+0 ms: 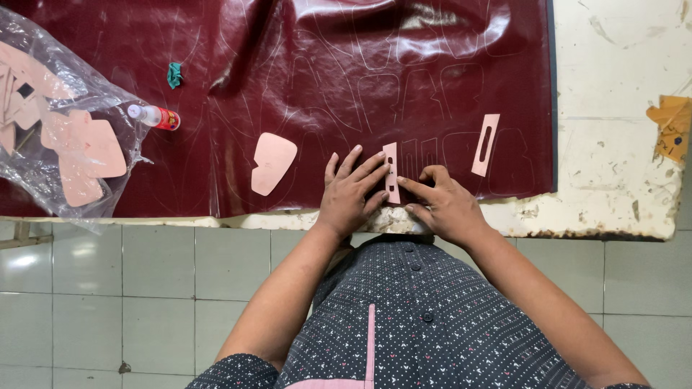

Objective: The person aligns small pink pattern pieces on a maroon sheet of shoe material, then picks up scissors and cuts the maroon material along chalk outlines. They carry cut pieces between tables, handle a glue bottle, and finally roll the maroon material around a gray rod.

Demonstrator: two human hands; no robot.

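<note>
Floor: pale green tiles (144, 281) fill the lower part of the head view, below the desk edge.
Desk: worn white top (613, 144), chipped and stained along the near rim, with an orange scrap (672, 126) stuck at the far right.
Leather sheet: dark red, glossy and creased (324, 79), spread over most of the desk; faint scribed outlines cover its surface.
Plastic bag: clear (86, 94), at the left edge, holding several pink cut shapes.
Left hand: (349, 191) palm down on the sheet, fingers spread, fingertips pressing the left side of the small template; the grip is flat and open, nothing pinched.
Right hand: (443, 205) knuckles up, fingers curled, index tip pressing the lower right edge of the same template; whether it holds a tool cannot be told.
Rounded pink piece: (272, 162) lies flat, left of the left hand, apart from it.
Slotted pink strip: (485, 144) lies tilted, right of the right hand, clear of it.
Small template: narrow pink strip with holes (391, 173), upright between both hands near the sheet's near edge.
Glue bottle: white with red label (153, 116), on its side beside the bag.
Green scrap: (174, 74) small, beyond the bottle.
</note>
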